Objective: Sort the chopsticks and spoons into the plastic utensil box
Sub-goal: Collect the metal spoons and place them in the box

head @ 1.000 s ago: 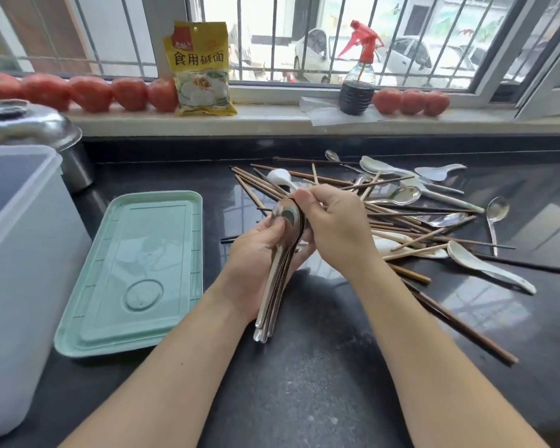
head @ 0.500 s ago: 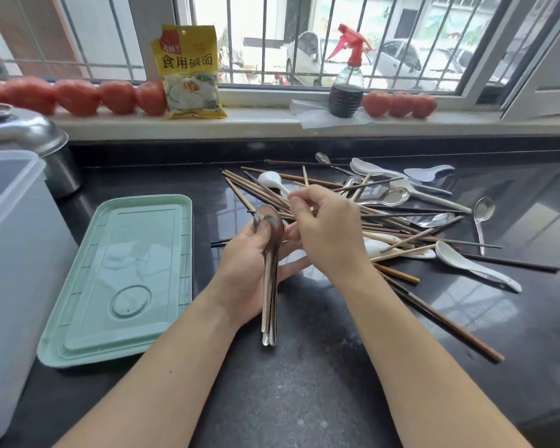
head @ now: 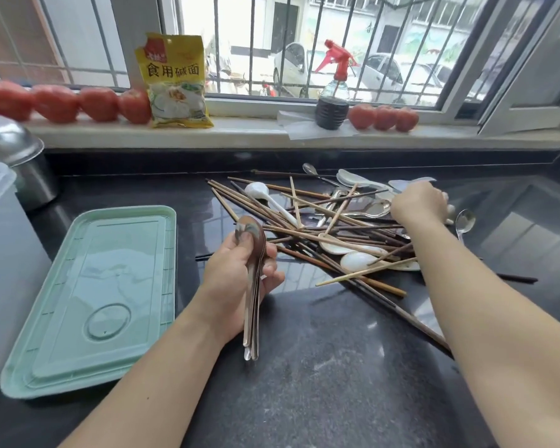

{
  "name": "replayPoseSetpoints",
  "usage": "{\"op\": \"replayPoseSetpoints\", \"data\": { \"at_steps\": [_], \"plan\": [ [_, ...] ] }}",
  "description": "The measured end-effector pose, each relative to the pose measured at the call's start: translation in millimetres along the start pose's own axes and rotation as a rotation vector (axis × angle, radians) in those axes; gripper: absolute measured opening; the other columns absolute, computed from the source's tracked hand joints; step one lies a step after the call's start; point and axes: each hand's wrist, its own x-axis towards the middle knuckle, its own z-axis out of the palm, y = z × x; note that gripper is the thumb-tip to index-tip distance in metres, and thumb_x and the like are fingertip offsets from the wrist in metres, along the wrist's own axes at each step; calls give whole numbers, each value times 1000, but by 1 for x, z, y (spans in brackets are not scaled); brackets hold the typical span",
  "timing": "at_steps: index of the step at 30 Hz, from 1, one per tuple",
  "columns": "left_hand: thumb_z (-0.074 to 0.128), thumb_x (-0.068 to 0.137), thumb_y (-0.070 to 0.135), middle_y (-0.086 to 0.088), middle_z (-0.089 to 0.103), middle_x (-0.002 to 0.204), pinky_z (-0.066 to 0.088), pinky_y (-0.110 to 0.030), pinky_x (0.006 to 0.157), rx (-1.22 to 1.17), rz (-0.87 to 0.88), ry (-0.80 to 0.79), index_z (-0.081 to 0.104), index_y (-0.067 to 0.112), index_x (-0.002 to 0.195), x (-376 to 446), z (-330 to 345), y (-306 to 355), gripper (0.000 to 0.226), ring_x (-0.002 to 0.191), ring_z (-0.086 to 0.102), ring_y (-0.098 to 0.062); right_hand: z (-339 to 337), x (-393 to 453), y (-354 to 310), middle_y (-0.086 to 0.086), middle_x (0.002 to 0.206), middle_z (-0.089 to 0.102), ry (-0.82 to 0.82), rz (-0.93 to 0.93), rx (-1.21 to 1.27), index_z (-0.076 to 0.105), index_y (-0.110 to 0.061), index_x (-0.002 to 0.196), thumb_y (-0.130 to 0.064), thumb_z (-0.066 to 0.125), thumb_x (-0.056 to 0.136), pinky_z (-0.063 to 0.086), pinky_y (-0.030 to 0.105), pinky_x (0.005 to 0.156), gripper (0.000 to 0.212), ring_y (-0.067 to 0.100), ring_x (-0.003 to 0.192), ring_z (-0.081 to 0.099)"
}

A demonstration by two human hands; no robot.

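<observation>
My left hand (head: 230, 286) grips a nested stack of metal spoons (head: 252, 318), bowls up and handles pointing toward me, above the dark counter. A tangled pile of wooden chopsticks (head: 304, 227) mixed with white ceramic spoons (head: 259, 192) and metal spoons (head: 464, 219) lies beyond it. My right hand (head: 417, 203) reaches into the far right of the pile, back toward the camera; its fingers are hidden among the spoons there. The white translucent utensil box (head: 0, 253) stands at the left edge, only partly in view.
A pale green lid (head: 91, 295) lies flat between the box and my left hand. A metal pot (head: 23, 163) stands behind the box. On the sill are tomatoes (head: 55, 103), a yellow bag (head: 175, 82) and a spray bottle (head: 333, 92).
My right hand left the spoon stack and moved right and away into the far side of the pile. My left hand keeps the spoons, now held alone.
</observation>
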Motion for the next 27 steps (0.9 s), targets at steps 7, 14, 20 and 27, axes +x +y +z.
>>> {"op": "replayPoseSetpoints", "data": {
  "at_steps": [7, 14, 20, 27],
  "plan": [
    [35, 114, 26, -7, 62, 81, 56, -35, 63, 41, 6, -7, 55, 10, 111, -2, 2, -1, 26, 60, 52, -16, -6, 0, -3, 19, 138, 56, -121, -26, -49, 58, -6, 131, -39, 50, 98, 32, 46, 108, 47, 37, 135, 39],
    [37, 114, 26, -8, 64, 80, 57, -35, 60, 53, -11, -4, 57, 11, 109, -3, 1, 0, 25, 61, 56, -17, 0, -1, 5, 20, 133, 60, 44, 88, 128, 61, -7, 125, -17, 54, 96, 38, 45, 106, 31, 38, 128, 50],
    [32, 115, 21, -7, 53, 78, 32, -20, 40, 77, -28, -52, 55, 14, 120, -1, 0, 1, 25, 50, 34, -10, -56, -43, 4, 10, 109, 70, 499, -85, 594, 66, -14, 111, -22, 47, 102, 43, 38, 78, 22, 32, 102, 61],
    [38, 108, 12, -6, 52, 75, 25, -25, 46, 85, -32, -132, 56, 17, 122, -5, -1, 1, 23, 55, 35, -14, -22, -178, -67, -3, 88, 71, -412, -852, 792, 75, -24, 107, -10, 60, 98, 54, 29, 63, 22, 10, 63, 62]
  ]
}}
